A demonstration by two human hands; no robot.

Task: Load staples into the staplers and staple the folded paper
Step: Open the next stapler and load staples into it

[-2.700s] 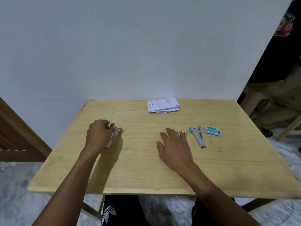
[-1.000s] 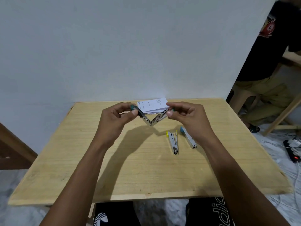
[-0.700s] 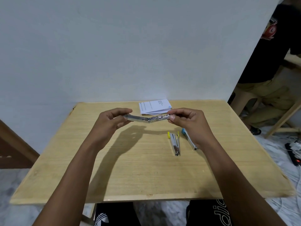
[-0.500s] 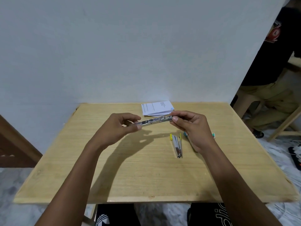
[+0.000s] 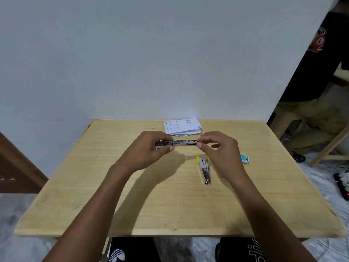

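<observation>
Both hands hold a small metal stapler (image 5: pixel 181 143) above the wooden table (image 5: pixel 170 201), folded out flat into one straight bar. My left hand (image 5: pixel 149 148) grips its left end. My right hand (image 5: pixel 217 148) pinches its right end between thumb and forefinger. A second stapler with yellow tips (image 5: pixel 204 170) lies shut on the table below my right hand. The folded white paper (image 5: pixel 182 126) rests near the table's far edge. A green staple box (image 5: pixel 245 159) lies to the right of my right hand. A third stapler seen earlier is hidden behind my right hand.
A white wall stands right behind the table. A person in a dark shirt sits on a stool (image 5: pixel 309 114) at the right. A power strip with cables (image 5: pixel 342 184) lies on the floor at the right.
My left hand picked the green-tipped stapler off the table and my right hand joined it. Together they unfolded it from a V shape into a flat bar.
</observation>
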